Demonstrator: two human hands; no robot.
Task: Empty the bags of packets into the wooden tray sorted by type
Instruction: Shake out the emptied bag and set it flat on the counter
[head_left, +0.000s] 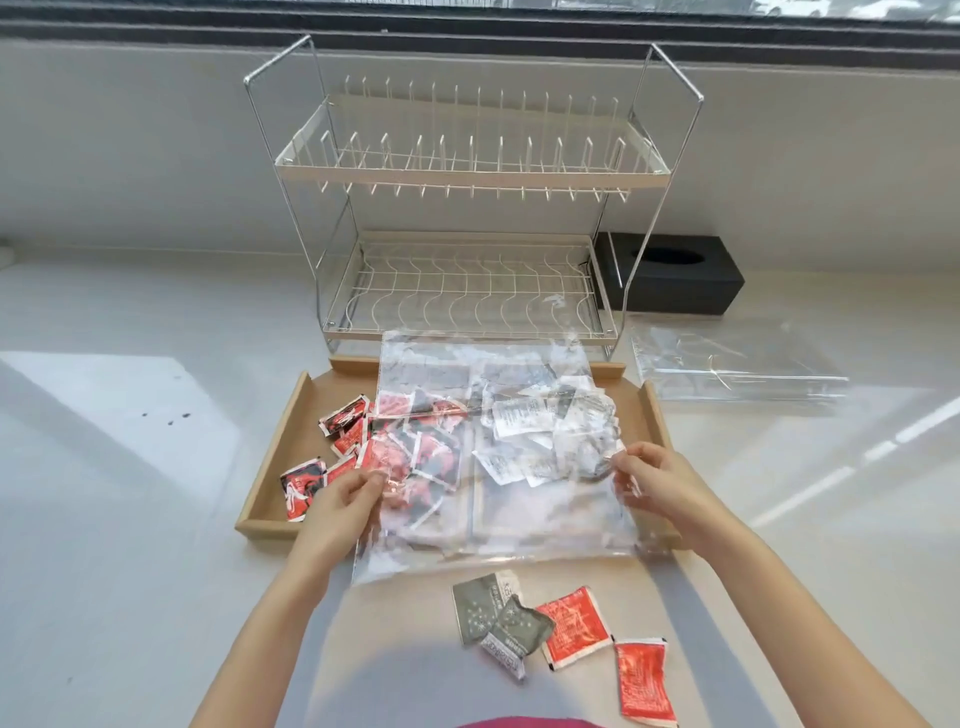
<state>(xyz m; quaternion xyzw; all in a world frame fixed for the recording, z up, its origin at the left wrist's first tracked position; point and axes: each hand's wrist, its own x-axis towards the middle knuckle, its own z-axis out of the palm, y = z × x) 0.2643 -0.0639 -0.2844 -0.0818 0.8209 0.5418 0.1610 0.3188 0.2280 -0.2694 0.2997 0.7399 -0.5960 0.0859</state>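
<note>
A clear plastic bag (519, 530) hangs over the wooden tray (283, 421), held by both hands. My left hand (345, 499) pinches its left edge and my right hand (657, 480) pinches its right edge. Through the bag I see red packets (415, 452) on the tray's left side and white-grey packets (535, 421) toward the right. More red packets (301, 486) lie uncovered at the tray's left end. In front of the tray, on the counter, lie two grey packets (498, 618) and two red packets (574, 626).
A two-tier wire dish rack (467, 171) stands right behind the tray. A black tissue box (675, 280) sits at the back right. Another clear bag (737, 371) lies flat on the counter to the right of the tray.
</note>
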